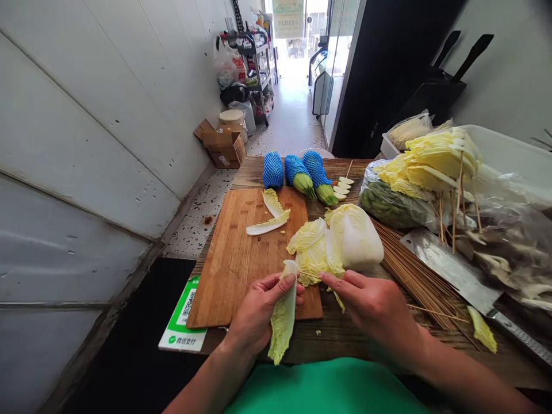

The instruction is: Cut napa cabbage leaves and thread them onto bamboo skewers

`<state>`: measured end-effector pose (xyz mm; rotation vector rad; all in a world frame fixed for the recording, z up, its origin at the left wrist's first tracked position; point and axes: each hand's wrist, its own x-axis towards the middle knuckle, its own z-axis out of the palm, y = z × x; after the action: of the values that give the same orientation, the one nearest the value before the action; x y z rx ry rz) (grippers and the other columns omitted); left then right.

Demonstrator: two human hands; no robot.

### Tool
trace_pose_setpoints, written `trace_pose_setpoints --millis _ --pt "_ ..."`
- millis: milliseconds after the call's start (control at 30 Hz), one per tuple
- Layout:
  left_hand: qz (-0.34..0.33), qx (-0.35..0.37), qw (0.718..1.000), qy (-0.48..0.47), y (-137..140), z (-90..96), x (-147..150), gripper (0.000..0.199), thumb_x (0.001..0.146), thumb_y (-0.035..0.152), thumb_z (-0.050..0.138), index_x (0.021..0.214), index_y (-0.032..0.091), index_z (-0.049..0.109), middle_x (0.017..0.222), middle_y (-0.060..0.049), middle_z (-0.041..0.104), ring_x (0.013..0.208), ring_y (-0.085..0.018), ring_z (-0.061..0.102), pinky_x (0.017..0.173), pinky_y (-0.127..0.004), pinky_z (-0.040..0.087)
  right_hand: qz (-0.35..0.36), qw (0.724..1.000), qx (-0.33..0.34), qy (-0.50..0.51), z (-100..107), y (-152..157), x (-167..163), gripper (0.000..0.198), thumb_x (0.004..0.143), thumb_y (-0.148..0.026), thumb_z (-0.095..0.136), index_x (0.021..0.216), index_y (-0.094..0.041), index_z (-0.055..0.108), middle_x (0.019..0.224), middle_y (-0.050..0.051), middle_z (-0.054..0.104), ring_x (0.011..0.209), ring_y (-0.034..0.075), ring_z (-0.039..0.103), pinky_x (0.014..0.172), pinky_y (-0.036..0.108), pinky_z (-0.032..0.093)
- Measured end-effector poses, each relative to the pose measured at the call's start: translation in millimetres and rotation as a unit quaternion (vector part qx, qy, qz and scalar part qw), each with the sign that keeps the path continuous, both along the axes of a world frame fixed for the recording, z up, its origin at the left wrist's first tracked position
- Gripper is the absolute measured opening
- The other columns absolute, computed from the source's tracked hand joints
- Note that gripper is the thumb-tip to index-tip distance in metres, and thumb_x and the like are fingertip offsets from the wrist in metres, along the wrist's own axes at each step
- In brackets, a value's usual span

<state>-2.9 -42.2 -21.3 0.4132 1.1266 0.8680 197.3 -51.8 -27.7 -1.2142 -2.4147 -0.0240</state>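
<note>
My left hand (261, 305) is closed around a long strip of napa cabbage leaf (283, 322), its pale stem end up and the frilly end hanging down. My right hand (371, 305) pinches a thin wooden skewer (310, 275), whose left end meets the leaf at my left fingers; whether it has pierced it I cannot tell. Past my hands lie loose cabbage leaves (309, 244) and a large piece of napa cabbage (357, 236). Two more leaf strips (269, 223) rest on the wooden cutting board (228, 253).
Blue-netted zucchini (297, 172) lie behind the board, near skewered pale slices (342, 188). On the right are a bundle of skewers (414, 276), a cleaver (448, 270), skewered cabbage leaves (444, 161) and bagged mushrooms (509, 247). A green payment sign (183, 316) sits under the board's left corner.
</note>
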Motion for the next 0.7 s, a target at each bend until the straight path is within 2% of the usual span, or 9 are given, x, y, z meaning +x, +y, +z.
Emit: trace_pose_setpoints --millis 167,700 --pt "0.017 -0.004 1.000 0.007 -0.4 0.4 0.9 0.022 0.058 0.028 0.079 0.067 0.012 0.066 0.063 -0.003 0.068 0.054 -0.010 0.061 0.053 -0.017 0.043 0.007 1.000 0.000 0.009 1.0 -0.8 0.2 0.034 0.089 -0.013 0.039 0.113 -0.018 0.062 0.065 0.001 0.059 0.049 0.011 0.052 0.045 0.024 0.029" --pt "0.019 -0.004 1.000 0.011 -1.4 -0.6 -0.8 0.025 0.056 0.028 0.080 0.068 0.011 0.067 0.066 -0.004 0.069 0.054 -0.010 0.061 0.053 -0.017 0.046 0.011 1.000 -0.011 0.013 -1.6 -2.7 0.3 0.034 0.090 -0.013 0.037 0.114 -0.020 0.061 0.063 0.000 0.059 0.049 0.012 0.053 0.045 0.024 0.030"
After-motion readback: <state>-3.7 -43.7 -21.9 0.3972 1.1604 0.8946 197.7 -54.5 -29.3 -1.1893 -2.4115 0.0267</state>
